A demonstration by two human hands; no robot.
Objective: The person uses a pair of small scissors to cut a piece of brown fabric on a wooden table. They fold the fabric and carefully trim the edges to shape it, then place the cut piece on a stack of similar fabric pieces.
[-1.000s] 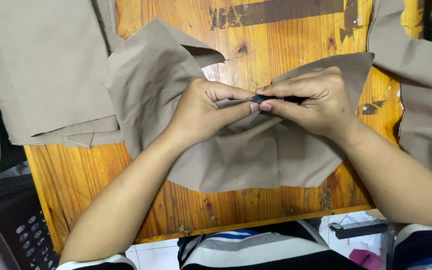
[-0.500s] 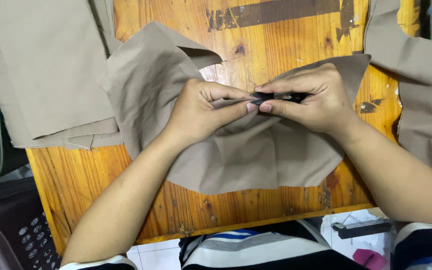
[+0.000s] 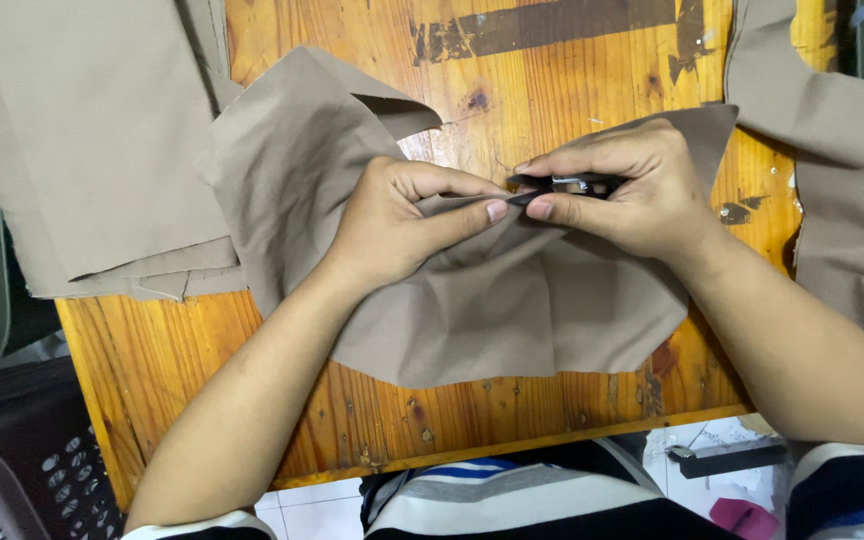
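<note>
Wooden table [image 3: 552, 90], orange-brown planks with a dark stain strip at the top centre, fills most of the frame. Stack of tan fabric pieces [image 3: 92, 140] covers the upper left, edges hanging off the table. Another tan piece [image 3: 832, 170] lies along the right edge. Centre: a crumpled tan fabric panel [image 3: 512, 310] spreads from upper left of centre down toward the table's near edge, one corner curled up. Left hand [image 3: 402, 220] sits on it, thumb and forefinger pinching a thin fold of the fabric edge. Right hand [image 3: 622, 190] just beside it, fingertips nearly touching the left's, fingers pressed together around a small dark tool with a metal part [image 3: 567, 183], mostly hidden, kind unclear. Striped shirt [image 3: 512, 490] at bottom centre. Black perforated basket [image 3: 22, 460] lower left. Small pink object [image 3: 742, 518] on the floor, lower right.
</note>
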